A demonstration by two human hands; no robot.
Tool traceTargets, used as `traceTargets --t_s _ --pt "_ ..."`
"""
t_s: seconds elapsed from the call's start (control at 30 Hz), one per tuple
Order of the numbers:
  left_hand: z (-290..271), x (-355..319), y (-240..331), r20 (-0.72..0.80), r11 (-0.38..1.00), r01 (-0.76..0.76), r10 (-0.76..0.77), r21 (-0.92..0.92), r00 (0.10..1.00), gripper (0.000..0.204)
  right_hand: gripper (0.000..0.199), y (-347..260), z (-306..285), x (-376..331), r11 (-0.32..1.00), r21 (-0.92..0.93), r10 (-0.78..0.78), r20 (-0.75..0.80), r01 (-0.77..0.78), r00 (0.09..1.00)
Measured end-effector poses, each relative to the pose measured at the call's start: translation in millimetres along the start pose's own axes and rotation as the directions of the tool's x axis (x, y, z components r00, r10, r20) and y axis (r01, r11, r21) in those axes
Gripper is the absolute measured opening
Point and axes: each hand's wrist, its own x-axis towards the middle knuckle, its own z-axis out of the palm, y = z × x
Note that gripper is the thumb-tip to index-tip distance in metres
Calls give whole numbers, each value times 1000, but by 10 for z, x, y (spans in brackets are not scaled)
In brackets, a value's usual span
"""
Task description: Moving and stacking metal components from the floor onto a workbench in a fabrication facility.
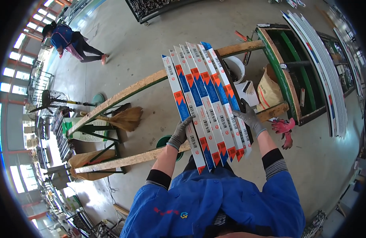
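Gripping a fan of 5 long wrapped strips [204,107], the person in the blue jacket is holding them flat in front of the chest, above 2 long wooden rails [123,95] that are running across green trestles. The left hand [180,134], in a grey glove, is clamped on the outer edge of the leftmost strip near its lower third, and the right hand [249,118], gloved the same, is closed on the outer edge of the rightmost strip. Judging by their straight lines, the strips are looking stiff and fairly light, but their glossy white, blue and red wrapping is probably making them slippery, so the pieces are likely sliding against each other; pinching both outer edges near the lower end seems the sound hold. Beyond the strips, a white bucket [235,67] is standing on the floor, its contents hidden, and a tan sack [268,90] is slumping beside a small white box [247,92]. A red glove [284,127] is lying near the right forearm, and a broom [123,118] is resting by the trestles. Another person [70,41] is bending far off.
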Motion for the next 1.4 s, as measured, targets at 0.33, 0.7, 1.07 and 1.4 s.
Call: traceTargets --t_s 0.33,0.7,1.07,1.4 --pt "-12 -111 -145 58 997 45 -41 -70 997 61 95 194 16 -72 991 77 -87 -218 106 972" --pt "1 -171 -163 -44 997 -34 37 67 998 59 45 -187 344 -1483 902 -218 -432 -399 374 809" --pt "70 -152 -62 98 986 -27 11 162 995 56 22 -6 1929 -2905 871 415 357 -164 -264 920" --pt "-16 -58 -109 199 990 -68 42 126 979 68 24 199 2451 -2544 780 622 315 -302 -64 900"
